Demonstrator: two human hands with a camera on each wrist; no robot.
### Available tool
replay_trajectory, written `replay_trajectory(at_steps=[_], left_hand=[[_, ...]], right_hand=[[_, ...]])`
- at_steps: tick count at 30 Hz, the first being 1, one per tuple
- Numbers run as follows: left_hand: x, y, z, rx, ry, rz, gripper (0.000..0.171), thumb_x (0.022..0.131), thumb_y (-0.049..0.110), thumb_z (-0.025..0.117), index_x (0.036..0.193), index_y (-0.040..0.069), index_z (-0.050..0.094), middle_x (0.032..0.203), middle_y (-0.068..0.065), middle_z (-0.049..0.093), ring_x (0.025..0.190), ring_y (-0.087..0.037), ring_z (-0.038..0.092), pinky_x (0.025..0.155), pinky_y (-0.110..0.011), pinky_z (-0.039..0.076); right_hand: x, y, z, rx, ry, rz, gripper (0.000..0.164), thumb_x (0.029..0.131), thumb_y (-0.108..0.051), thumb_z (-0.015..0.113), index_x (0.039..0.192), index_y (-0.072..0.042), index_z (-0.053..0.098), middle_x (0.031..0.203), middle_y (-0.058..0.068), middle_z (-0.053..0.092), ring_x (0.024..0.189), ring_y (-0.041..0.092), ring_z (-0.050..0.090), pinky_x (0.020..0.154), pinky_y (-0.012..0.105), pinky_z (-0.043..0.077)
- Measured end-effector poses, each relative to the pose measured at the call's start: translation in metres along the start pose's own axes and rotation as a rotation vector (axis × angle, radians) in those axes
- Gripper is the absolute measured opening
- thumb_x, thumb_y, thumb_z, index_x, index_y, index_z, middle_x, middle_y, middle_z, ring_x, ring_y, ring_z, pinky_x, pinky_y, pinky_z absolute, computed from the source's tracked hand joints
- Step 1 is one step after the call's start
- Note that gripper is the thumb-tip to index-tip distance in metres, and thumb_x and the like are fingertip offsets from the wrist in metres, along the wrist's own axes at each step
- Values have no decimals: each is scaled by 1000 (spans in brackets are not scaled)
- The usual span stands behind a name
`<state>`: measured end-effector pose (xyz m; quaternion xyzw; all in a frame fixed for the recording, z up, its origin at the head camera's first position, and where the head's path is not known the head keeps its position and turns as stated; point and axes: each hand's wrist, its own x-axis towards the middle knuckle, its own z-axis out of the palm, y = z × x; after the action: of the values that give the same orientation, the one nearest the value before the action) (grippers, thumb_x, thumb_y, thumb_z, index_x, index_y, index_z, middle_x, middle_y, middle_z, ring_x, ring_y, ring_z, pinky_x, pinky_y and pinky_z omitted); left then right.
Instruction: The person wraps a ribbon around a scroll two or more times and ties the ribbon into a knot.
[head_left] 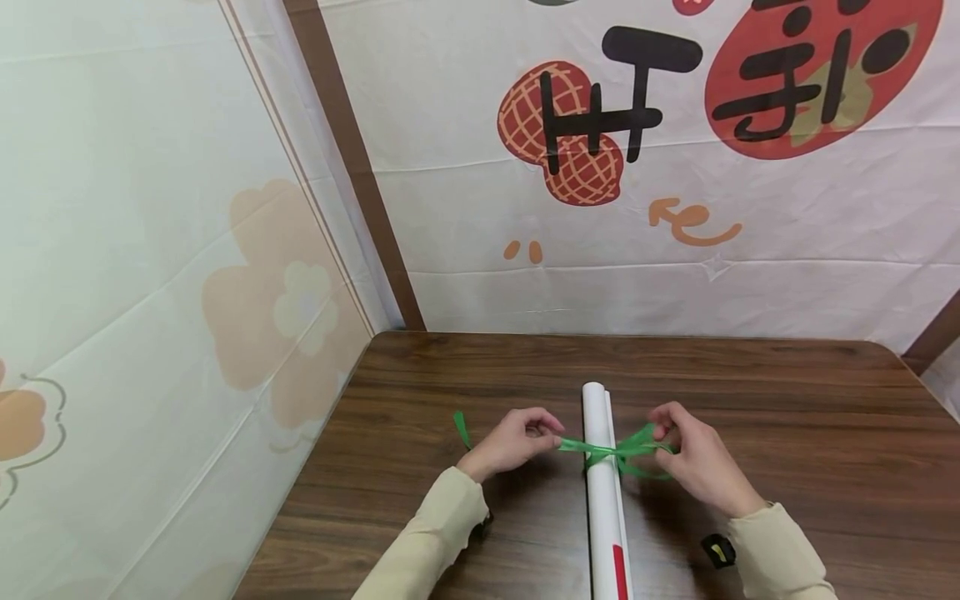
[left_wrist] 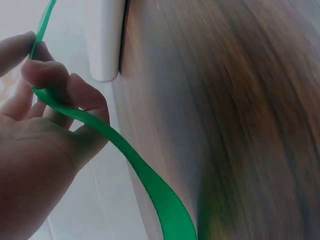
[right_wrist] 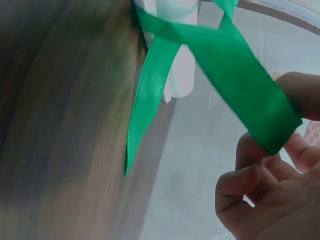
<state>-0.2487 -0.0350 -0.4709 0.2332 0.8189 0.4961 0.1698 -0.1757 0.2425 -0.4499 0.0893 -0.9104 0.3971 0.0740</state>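
Closest in, at the bottom edge, a left sleeve (head_left: 420, 537) and a right sleeve (head_left: 776, 554), both cream, slanting inward toward a white roll (head_left: 602, 500). Beside the right cuff, a black object (head_left: 718, 550) with a yellow patch (too small to name with confidence). On the near part of the roll, a red strip (head_left: 619, 571); underneath, the dark wood grain of the desk (head_left: 420, 375).

Farther up, around the roll and crossed on top, a green ribbon (head_left: 574, 446). Step in hand, judging by the strand out to the left and the loop out to the right: probably drawing a bow snug. For the next move, likely needed: an even, level pull on both sides, firm enough to tighten the knot, gentle enough not to drag the loop back through.

On one side, the left hand (head_left: 513, 437), low above the desk, thumb and fingertips pinching the strand just beside the roll, loose end trailing back past the wrist. On the other, the right hand (head_left: 701, 458), slightly raised, pinching the fold of the loop, remaining fingers bent; near it, a free tail. Both forearms angled inward, almost mirrored, fingers apart from the roll itself.

Farthest, the roll's far end, short of the desk's back edge; beyond, a hanging cloth (head_left: 465, 300) with printed lettering and red shapes.
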Motion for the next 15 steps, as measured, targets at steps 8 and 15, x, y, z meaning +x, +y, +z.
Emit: replay_trajectory(at_steps=[8,15], left_hand=[[-11,-10,-16,7,10,-25,22,93,20,65,109,5,66,86,1,61,67,-9,50,60,-22,42],[-20,-11,-24,-14,18,-11,23,92,16,64,109,0,64,89,-6,63,70,-11,52,61,-23,42]], right_hand=[[-6,4,-11,-165,44,-89,38,71,9,65,104,-8,57,87,3,59,74,11,54,63,25,43],[-9,11,-25,-188,55,-81,36,72,9,67,104,-8,59,89,4,61,76,14,58,63,27,47]])
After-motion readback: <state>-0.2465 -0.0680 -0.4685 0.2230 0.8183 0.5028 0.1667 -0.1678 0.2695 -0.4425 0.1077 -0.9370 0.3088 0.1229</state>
